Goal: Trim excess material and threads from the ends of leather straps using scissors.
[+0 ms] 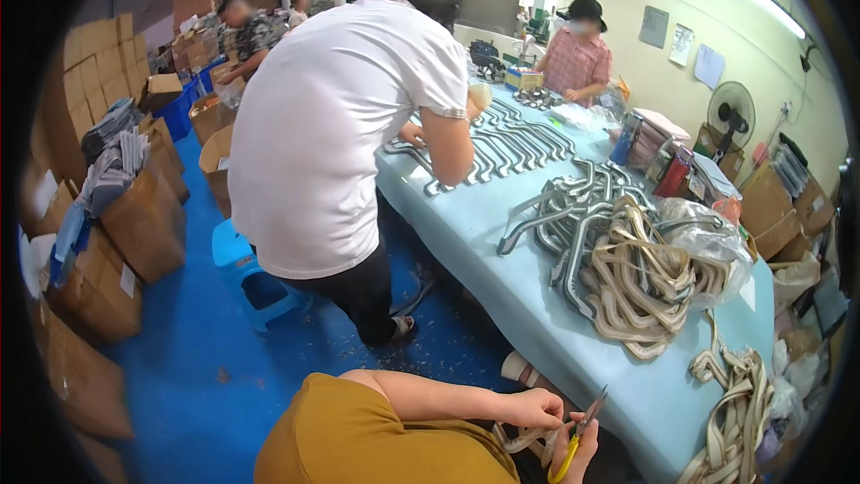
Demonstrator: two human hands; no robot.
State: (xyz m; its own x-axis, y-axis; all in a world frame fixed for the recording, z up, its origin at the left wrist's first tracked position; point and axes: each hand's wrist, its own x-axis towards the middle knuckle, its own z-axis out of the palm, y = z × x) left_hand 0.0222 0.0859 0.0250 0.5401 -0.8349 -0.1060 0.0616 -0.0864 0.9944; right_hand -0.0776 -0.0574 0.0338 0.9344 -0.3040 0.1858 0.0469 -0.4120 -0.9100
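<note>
My left hand (536,409) pinches one end of a beige strip (521,441), which loops down over my lap. Close beside it, my right hand (583,444) holds scissors with yellow handles (564,460), their blades (595,405) pointing up and away. Whether the blades touch the strip cannot be made out. To the right, a tangled bundle of beige strips (736,410) hangs over the near end of the table covered in light blue (591,376). Farther up lies a heap of beige bent strips (638,282), beside a pile of grey-and-white ones (571,215).
A person in a white shirt (342,134) leans over rows of grey bent strips (510,148). A blue plastic stool (245,275) stands behind them. Cardboard boxes (144,228) line the left side. Bottles (674,171) and a clear plastic bag (712,249) are along the table's far edge.
</note>
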